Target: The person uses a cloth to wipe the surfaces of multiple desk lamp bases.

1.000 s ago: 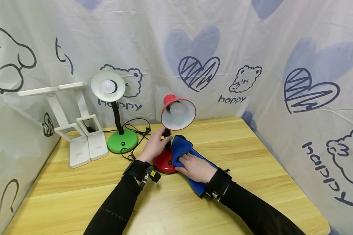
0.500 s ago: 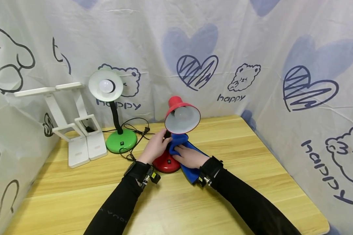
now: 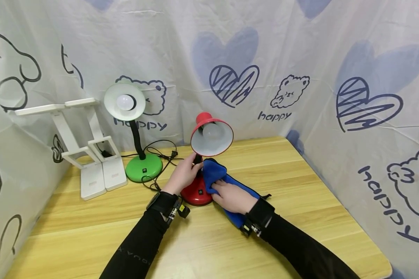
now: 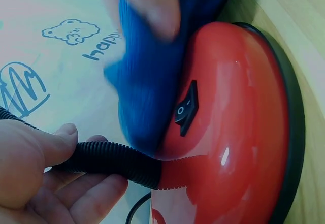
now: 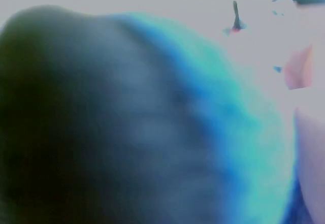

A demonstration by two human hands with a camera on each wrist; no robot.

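A red desk lamp [image 3: 196,192] stands near the table's middle, its shade [image 3: 212,138] facing forward. My left hand [image 3: 183,175] grips the lamp's black ribbed neck [image 4: 111,158], thumb on one side and fingers on the other. In my right hand [image 3: 235,198] is a blue cloth [image 3: 213,173], bunched at the fingers against the right of the base. The left wrist view has the cloth [image 4: 147,87] blurred, lying over the base beside the black rocker switch [image 4: 186,108]. Blurred dark and blue fabric [image 5: 228,132] fills much of the right wrist view.
To the left stands a green lamp [image 3: 144,168], its black cord [image 3: 165,157] coiled between the two lamps. Two white folding lamps [image 3: 103,174] stand side by side farther left. A printed curtain [image 3: 181,50] hangs around the wooden table [image 3: 300,217].
The right hand with the cloth moved left toward the neck, then back right. The red shade swung right and returned left. The left hand has kept its grip on the neck.
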